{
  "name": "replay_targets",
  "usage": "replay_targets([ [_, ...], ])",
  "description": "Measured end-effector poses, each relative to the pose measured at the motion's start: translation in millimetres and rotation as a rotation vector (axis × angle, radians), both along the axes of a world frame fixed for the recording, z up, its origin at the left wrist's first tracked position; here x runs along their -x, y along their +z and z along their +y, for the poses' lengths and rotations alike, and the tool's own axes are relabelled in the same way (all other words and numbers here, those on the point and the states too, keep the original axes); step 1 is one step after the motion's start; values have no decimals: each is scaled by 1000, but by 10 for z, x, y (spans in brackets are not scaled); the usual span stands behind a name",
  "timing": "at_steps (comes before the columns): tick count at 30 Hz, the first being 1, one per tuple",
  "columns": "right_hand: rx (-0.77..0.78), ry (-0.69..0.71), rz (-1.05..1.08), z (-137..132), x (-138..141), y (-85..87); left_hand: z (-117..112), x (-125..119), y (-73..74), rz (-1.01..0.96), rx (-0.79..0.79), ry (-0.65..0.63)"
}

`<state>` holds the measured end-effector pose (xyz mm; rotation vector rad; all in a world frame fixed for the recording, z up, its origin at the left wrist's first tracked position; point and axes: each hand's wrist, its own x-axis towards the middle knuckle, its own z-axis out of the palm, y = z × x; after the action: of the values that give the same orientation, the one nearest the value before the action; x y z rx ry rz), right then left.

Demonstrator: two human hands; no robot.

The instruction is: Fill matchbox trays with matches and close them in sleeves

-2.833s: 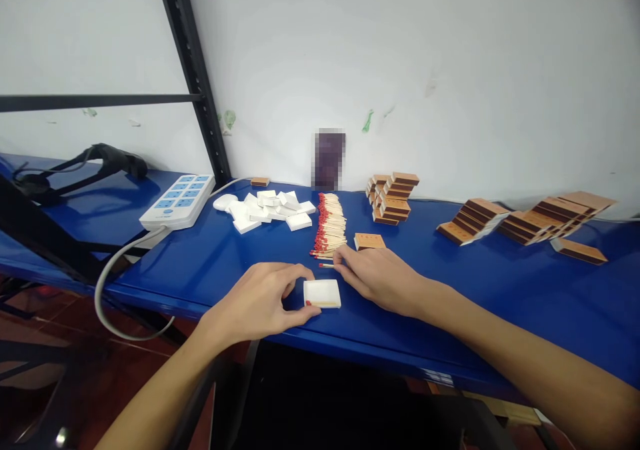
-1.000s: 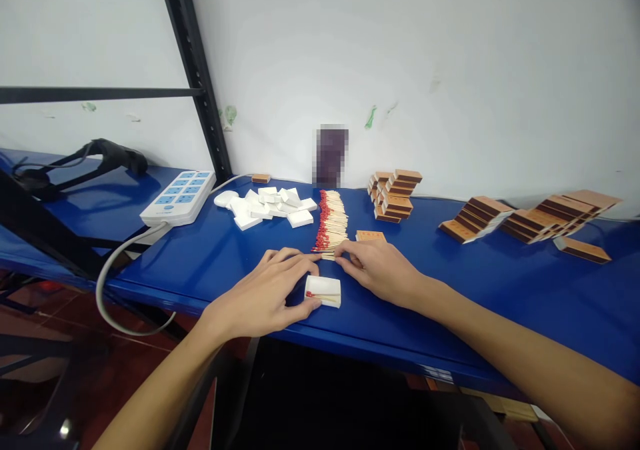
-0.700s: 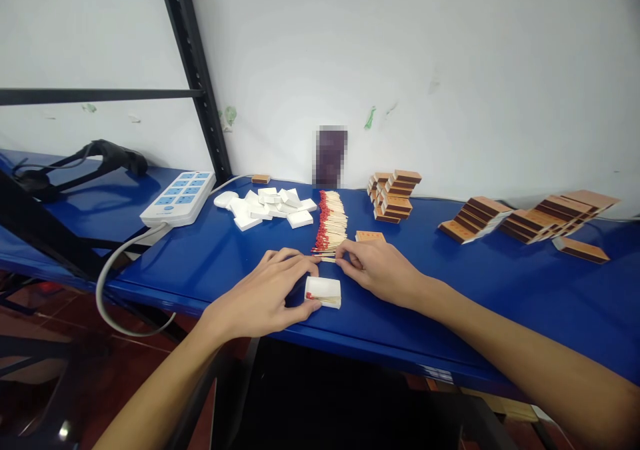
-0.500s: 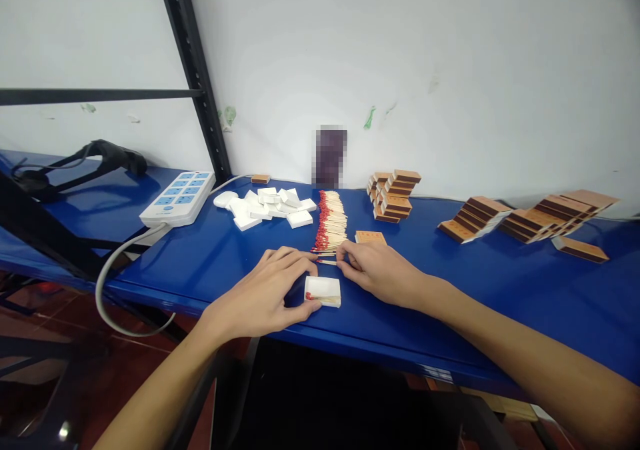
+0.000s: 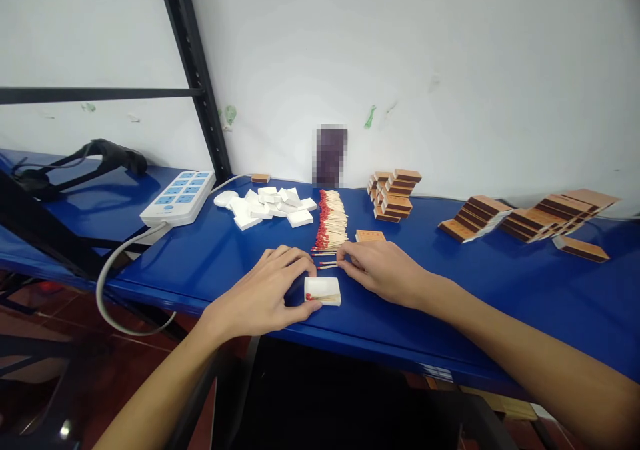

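My left hand (image 5: 273,290) curves around the left side of a small white matchbox tray (image 5: 335,283), its thumb at the front edge and its forefinger at the back corner. A few red-headed matches (image 5: 325,297) lie along the front of this tray. My right hand (image 5: 377,270) pinches the pale ends of a couple of loose matches (image 5: 327,265) just behind the tray. Beyond them a long heap of matches (image 5: 334,220) runs toward the wall, heads to the left. Behind my right hand lies an orange matchbox sleeve (image 5: 371,235), partly covered.
White trays (image 5: 270,203) are piled left of the heap. Stacked matchbox sleeves (image 5: 397,197) stand at the back, with more leaning sleeves (image 5: 475,218) to the right. A power strip (image 5: 180,199) and its cable sit at left, beside a black shelf post (image 5: 195,70).
A second loose match now shows at my right fingertips, apart from the heap. My right hand has barely shifted, and my left hand stays at the tray.
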<state>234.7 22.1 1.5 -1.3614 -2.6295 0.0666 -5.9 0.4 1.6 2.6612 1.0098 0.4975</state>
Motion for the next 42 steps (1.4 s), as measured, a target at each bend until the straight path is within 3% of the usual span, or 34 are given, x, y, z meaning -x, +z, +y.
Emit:
replay_targets([
  [7,-33,70,68,4,10,-31,-5,6,-7,-16,-5,-5],
  [15,133,38,47,17,-16,9,-21,20,-19,-87,-87,-27],
  [23,67,18,-47,-10,-25,9,-16,32,-83,-110,-193,-16],
  [28,39,55,102,-53,-32,106,-11,12,-65,-73,-122,92],
  [36,147,216,151,-187,100,59,8,1,-39,-95,-70,36],
  [42,120,137,205,-148,82,70,7,2,-43,-92,-71,12],
])
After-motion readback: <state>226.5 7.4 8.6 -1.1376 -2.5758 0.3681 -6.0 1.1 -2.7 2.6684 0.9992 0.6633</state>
